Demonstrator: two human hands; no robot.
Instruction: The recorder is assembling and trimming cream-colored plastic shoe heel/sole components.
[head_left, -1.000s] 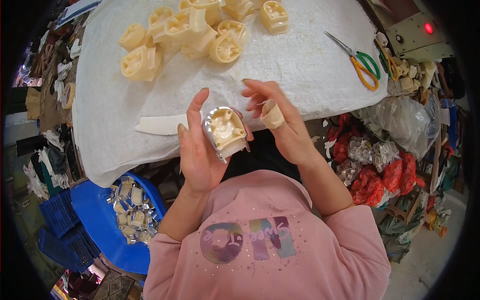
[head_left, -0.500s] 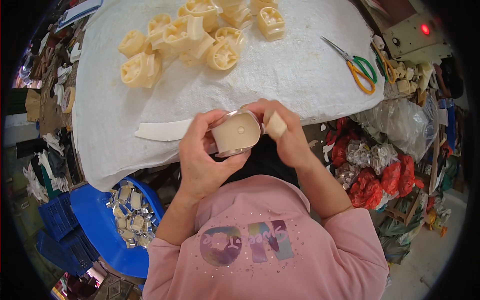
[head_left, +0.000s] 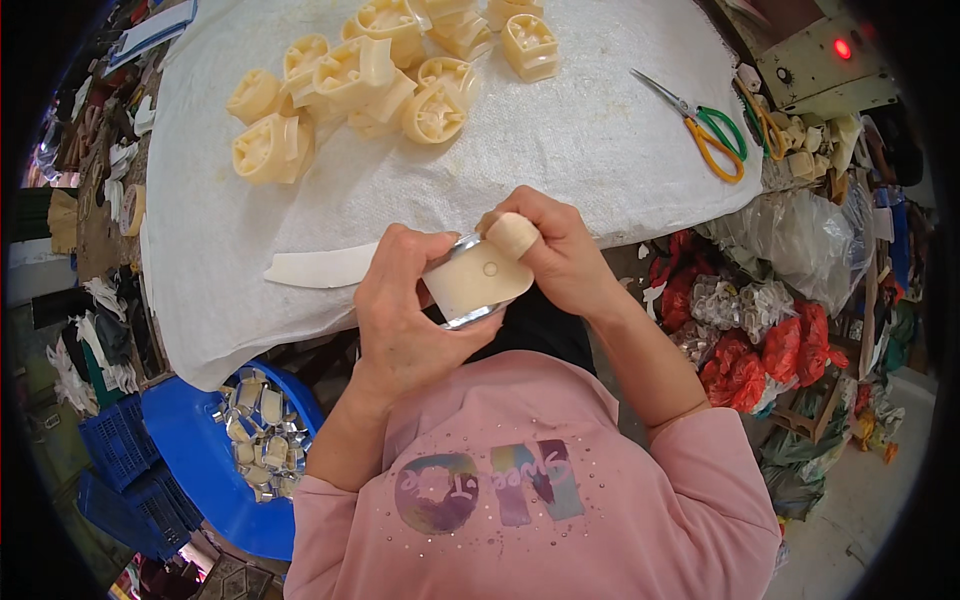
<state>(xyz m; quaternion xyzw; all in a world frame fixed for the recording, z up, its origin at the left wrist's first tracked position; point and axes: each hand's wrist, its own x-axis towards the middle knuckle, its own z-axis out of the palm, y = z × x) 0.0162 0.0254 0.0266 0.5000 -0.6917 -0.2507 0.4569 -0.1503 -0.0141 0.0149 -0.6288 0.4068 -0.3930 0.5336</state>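
While both hands grip it, a cream block [head_left: 478, 287] with shiny silver edging [head_left: 474, 317] sits tilted between them.
The left hand [head_left: 400, 300] clasps its left side, fingers at the far edge, thumb at the near one; the right hand [head_left: 560, 255] is closed on its far right corner, where a tan thumb cover [head_left: 514, 234] rests. Should the right thumb push harder than the left grip holds, the block could twist free; a slip along the smooth edging might scratch or bend it. Left of the left hand, a white strip [head_left: 318, 267] lies close enough to be knocked by an outward swing. Beyond both hands are piled cream blocks [head_left: 352, 78]; scissors [head_left: 698, 120] lie past the right hand.
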